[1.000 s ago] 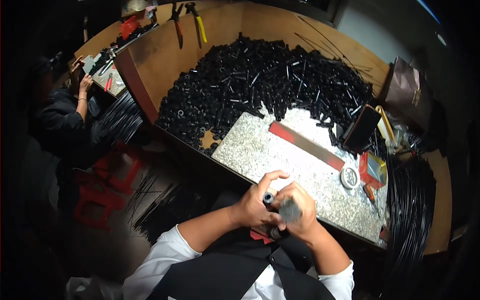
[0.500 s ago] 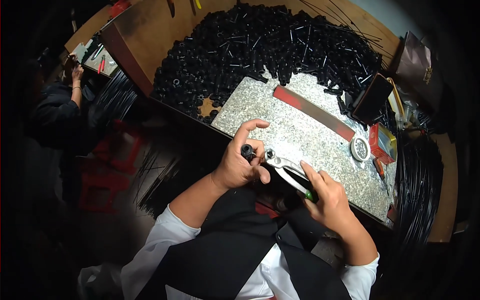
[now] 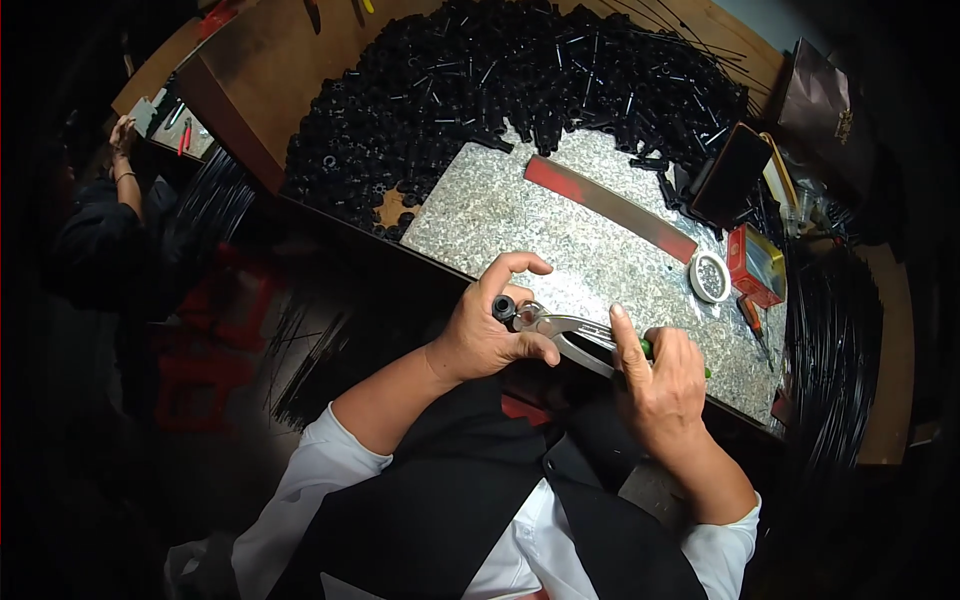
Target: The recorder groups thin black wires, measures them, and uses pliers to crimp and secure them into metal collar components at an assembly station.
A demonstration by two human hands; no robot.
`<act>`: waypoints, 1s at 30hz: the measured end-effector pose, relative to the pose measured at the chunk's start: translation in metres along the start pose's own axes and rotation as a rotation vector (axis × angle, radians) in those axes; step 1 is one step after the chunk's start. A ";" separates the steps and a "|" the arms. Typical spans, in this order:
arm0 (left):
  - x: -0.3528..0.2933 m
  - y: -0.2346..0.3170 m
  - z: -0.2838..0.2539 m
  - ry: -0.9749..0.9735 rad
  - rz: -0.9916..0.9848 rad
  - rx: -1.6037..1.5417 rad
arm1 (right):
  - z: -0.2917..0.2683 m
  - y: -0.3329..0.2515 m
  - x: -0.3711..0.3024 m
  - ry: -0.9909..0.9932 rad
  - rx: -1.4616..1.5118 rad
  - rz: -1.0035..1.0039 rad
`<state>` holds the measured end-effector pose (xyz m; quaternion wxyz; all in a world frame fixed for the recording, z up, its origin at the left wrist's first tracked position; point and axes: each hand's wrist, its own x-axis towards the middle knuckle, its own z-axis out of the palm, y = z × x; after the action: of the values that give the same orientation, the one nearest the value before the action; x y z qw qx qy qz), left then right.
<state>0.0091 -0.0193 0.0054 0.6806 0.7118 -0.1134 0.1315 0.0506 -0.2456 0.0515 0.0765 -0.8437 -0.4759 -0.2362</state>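
Note:
My left hand [image 3: 480, 325] is closed round a short black tubular part [image 3: 503, 307], its round hollow end facing up. The index finger and thumb of that hand stick out, apart from each other. In my right hand [image 3: 665, 385] are silver pliers [image 3: 575, 328] with green handles, partly covered by the fingers. The right index finger stretches along the tool. The pliers' rounded jaws are right beside the tubular part's end, between the left thumb and index finger. Whether the jaws grip anything is too small to tell.
A speckled board [image 3: 450, 220] lies beyond my hands, with a red-brown bar [image 3: 610, 210] on it. Black parts [image 3: 520, 80] are heaped behind. To the right are a white dish [image 3: 710, 277], a red box [image 3: 755, 265], a screwdriver [image 3: 752, 320], a phone [image 3: 732, 175] and black rods [image 3: 840, 350]. Another person [image 3: 110, 230] is at far left.
The pliers' jaws have moved left, up to the black tubular part. My right hand has turned a little on the handles. The whole view has shifted slightly.

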 end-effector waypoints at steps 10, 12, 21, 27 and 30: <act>0.000 0.000 0.008 0.034 -0.066 -0.028 | -0.015 0.001 -0.002 -0.161 0.031 0.025; 0.001 -0.002 0.007 0.027 -0.069 -0.010 | -0.020 0.000 0.000 -0.215 0.132 0.072; 0.000 -0.002 0.005 0.026 -0.102 -0.089 | -0.026 0.004 0.004 -0.149 0.166 0.045; -0.004 0.001 0.005 -0.059 -0.136 -0.058 | -0.037 0.004 -0.013 -0.254 0.142 0.011; -0.003 -0.003 0.009 -0.085 -0.087 -0.008 | -0.036 0.004 -0.015 -0.267 0.172 0.014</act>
<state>0.0072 -0.0281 0.0011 0.6830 0.7183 -0.1117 0.0708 0.0357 -0.2721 0.0761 0.0862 -0.8613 -0.4943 -0.0797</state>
